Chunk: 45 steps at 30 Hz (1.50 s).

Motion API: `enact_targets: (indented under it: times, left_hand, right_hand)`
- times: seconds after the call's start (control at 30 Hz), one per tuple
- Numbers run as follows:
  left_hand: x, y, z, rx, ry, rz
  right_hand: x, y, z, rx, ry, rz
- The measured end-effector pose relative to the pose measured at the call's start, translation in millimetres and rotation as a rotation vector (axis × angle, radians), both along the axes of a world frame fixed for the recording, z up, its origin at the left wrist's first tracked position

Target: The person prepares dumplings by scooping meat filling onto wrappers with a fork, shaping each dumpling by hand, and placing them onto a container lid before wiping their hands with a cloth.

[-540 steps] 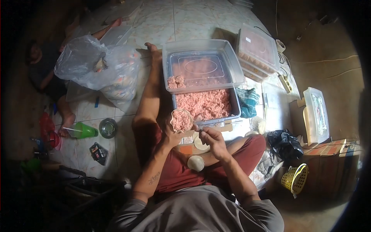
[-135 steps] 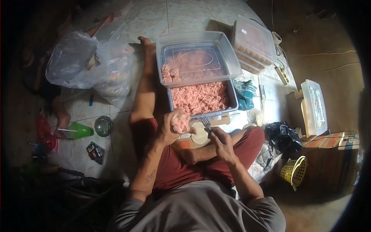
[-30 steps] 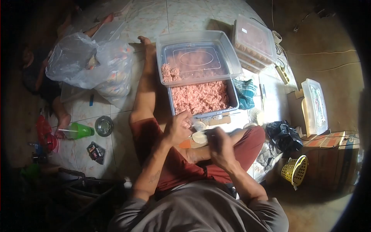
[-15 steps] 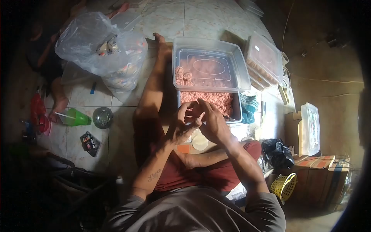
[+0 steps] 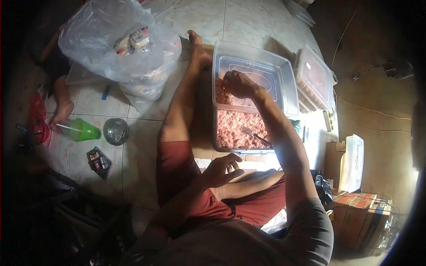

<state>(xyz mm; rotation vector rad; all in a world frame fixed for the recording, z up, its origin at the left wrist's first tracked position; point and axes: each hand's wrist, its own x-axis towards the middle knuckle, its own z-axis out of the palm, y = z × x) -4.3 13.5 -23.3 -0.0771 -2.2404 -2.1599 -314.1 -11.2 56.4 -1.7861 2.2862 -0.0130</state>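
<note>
Meat [image 5: 235, 124] remains in tub [image 5: 215, 141], some in box [image 5: 248, 49] atop; right hand [image 5: 240, 85] there, grip I can't tell; left hand [image 5: 220, 171] before tub, loosely open.

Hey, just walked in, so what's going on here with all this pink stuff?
A seated person's right hand is inside the clear bin, by pink lumps in one corner; its grip is hidden. The left hand hangs open, apparently empty. The bin partly covers a tub of pink, mince-like mixture with a fork lying on it.
</note>
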Motion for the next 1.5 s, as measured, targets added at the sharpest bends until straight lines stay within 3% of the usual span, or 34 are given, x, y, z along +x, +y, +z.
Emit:
enact_targets:
  times: [0.1,0.2,0.27,0.3,0.37,0.47,0.53,0.6,0.63,0.67,0.73,0.77,0.87,0.97,1.07,1.1,1.17,1.2,1.23,1.27,1.3,1.37,1.4,1.47,1.5]
  left_hand:
    - [1,-3,-11,-0.094,-0.098,-0.034]
    - [-3,-1,-22,-0.202,-0.208,-0.103]
    - [-1,6,-38,-0.226,-0.194,-0.103]
    - [-1,8,-42,-0.304,-0.215,-0.082]
    - [-2,15,-49,-0.367,-0.238,-0.057]
    - [-8,21,-38,-0.539,-0.323,-0.199]
    - [-6,33,-52,-0.564,-0.271,-0.219]
    - [-3,49,-90,-0.768,0.227,0.048]
    - [-6,53,-79,-0.818,0.299,0.097]
    - [-11,54,-78,-0.826,0.306,0.090]
    - [-18,55,-91,-1.143,0.080,-0.139]
    - [-22,57,-99,-1.103,-0.032,-0.149]
    - [-19,58,-83,-1.074,-0.030,-0.226]
    - [-18,57,-83,-1.094,-0.061,-0.267]
    - [-17,53,-152,-0.924,0.066,-0.098]
    - [-19,50,-131,-0.930,0.063,-0.094]
    - [-17,51,-65,-0.478,-0.227,-0.037]
    - [-12,53,-72,-0.477,-0.230,-0.036]
    - [-6,56,-82,-0.442,-0.107,0.083]
    - [-2,58,-92,-0.402,0.016,0.202]
    - [-5,52,-74,-0.393,-0.107,0.102]
    - [-6,48,-96,-0.383,-0.118,0.100]
    - [-5,46,-106,-0.376,-0.133,0.094]
    - [-10,37,-76,-0.359,-0.214,0.016]
    - [-13,36,-65,-0.358,-0.292,-0.069]
  right_hand:
    - [2,3,-12,0.015,-0.034,-0.010]
    - [-5,32,-15,-0.423,-0.070,-0.155]
    - [3,58,19,-0.699,-0.025,-0.269]
    - [16,70,42,-0.693,-0.018,-0.279]
    - [47,106,83,-0.507,-0.257,-0.637]
    - [66,169,63,-0.329,-0.305,-0.618]
    - [63,206,15,-0.281,-0.201,-0.507]
    - [57,228,-40,-0.160,-0.187,-0.627]
    - [57,233,-50,-0.099,-0.192,-0.561]
    - [56,234,-56,-0.040,-0.197,-0.492]
    - [56,231,-66,0.040,-0.166,-0.461]
    - [54,230,-69,0.128,-0.134,-0.424]
    - [38,228,-92,0.248,-0.148,-0.372]
    - [46,232,-95,0.091,-0.100,-0.395]
    - [47,235,-86,-0.053,-0.090,-0.355]
    - [49,235,-84,-0.082,-0.047,-0.334]
    - [56,229,-86,-0.165,-0.036,-0.353]
    - [61,224,-85,-0.244,-0.015,-0.374]
    - [71,214,-68,-0.068,0.019,-0.439]
    - [73,209,-66,-0.064,0.020,-0.437]
    - [72,205,-65,-0.047,0.084,-0.395]
    - [68,199,-61,-0.020,0.153,-0.345]
    - [66,199,-55,-0.121,0.185,-0.291]
    - [58,208,-44,-0.308,0.251,-0.182]
    - [51,216,-42,-0.229,0.051,-0.216]
